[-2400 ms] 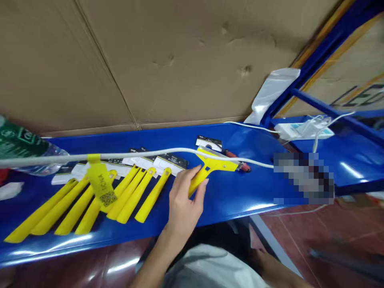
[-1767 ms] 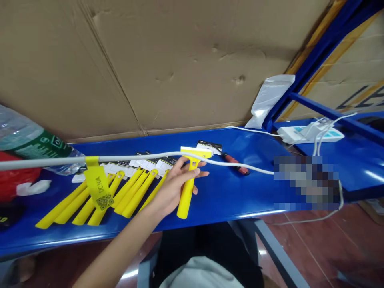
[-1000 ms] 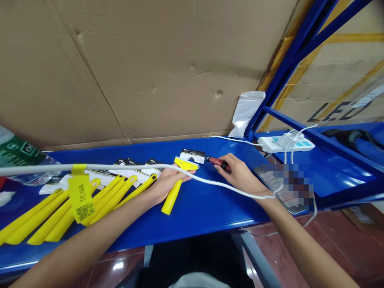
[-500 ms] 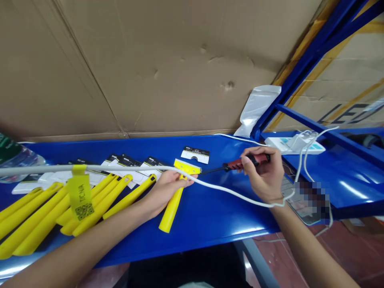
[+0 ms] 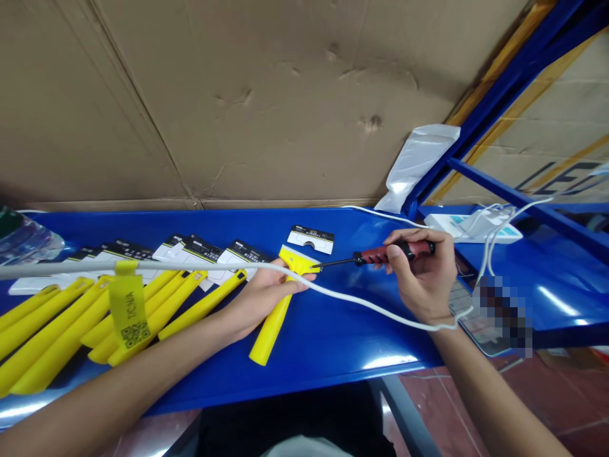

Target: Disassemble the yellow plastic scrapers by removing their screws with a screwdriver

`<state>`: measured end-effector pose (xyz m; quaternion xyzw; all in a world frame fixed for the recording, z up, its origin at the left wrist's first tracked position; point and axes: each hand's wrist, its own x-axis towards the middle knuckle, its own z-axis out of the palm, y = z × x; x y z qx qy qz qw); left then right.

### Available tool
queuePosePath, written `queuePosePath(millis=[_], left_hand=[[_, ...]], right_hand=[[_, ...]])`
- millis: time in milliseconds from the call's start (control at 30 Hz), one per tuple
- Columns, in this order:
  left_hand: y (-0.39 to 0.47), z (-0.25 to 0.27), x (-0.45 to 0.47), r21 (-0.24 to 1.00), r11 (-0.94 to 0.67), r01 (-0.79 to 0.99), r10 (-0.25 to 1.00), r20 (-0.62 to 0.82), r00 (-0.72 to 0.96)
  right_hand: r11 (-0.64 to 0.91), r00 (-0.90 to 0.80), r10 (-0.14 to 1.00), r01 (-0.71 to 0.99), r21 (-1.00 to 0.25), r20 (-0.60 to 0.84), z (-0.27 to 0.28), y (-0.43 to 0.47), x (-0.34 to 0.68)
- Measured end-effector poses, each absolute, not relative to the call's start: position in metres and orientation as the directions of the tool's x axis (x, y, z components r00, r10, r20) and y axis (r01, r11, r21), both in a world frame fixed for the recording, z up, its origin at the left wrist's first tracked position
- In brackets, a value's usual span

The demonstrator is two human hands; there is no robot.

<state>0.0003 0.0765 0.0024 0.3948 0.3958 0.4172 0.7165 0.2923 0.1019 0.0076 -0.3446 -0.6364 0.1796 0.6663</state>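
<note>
My left hand (image 5: 257, 298) is closed around the neck of a yellow scraper (image 5: 272, 333), whose wide head points away from me and carries a pale blade along its far edge. In my right hand (image 5: 423, 279) is a screwdriver (image 5: 373, 256) with a red and black handle, held level. Its thin dark shaft reaches left to the scraper head, and the tip appears to meet a small screw near the head's right end. A white cable (image 5: 352, 301) crosses in front of both hands and partly covers the scraper's neck.
Several yellow handles (image 5: 204, 304) lie at left beside black-and-white cards (image 5: 238, 254). Another card (image 5: 311, 239) sits beyond the scraper. A plastic bottle (image 5: 28, 238) stands far left. At right are a power strip (image 5: 499, 231), a flat tablet-like device (image 5: 469, 317) and a blue rack post (image 5: 476, 114).
The screwdriver tip has moved from the right edge of the scraper head onto its face near the screw. My view has shifted slightly. Both hands keep their hold.
</note>
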Motion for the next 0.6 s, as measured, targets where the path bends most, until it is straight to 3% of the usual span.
queuePosePath(millis=[367,600], left_hand=[[0.078,-0.003,-0.001,0.900,0.316,-0.299,0.919,-0.212,0.332],[0.080,-0.009,0.000,0.907,0.292,-0.305,0.935,-0.203,0.291]], right_hand=[[0.682,0.086,0.686,0.271,-0.679,0.723,0.011,0.100,0.290],[0.712,-0.117,0.679,0.345,-0.611,0.725,0.052,0.094,0.276]])
